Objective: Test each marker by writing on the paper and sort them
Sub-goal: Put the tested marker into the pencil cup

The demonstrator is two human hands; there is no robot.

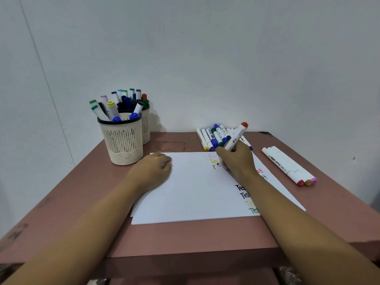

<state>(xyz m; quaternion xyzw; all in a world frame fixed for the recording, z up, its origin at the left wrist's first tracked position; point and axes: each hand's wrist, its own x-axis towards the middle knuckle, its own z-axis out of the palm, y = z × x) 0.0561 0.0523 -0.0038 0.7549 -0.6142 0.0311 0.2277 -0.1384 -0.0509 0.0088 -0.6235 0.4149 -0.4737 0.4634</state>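
Observation:
My right hand (236,159) grips a white marker with a red end cap (238,134), its tip down on the white paper (189,190) beside a fresh red "T". Coloured "Test" words run down the sheet's right side, partly hidden by my right arm. My left hand (153,170) rests on the paper's upper left part, fingers curled; something small and dark shows between them. Behind the paper lies a row of tested markers (213,138). Three more markers (287,165) lie to the right of the sheet.
Two cream mesh pen cups (123,140) full of markers stand at the table's back left, one behind the other. The brown table (185,235) ends close in front of me and to the right. A grey wall rises right behind the table.

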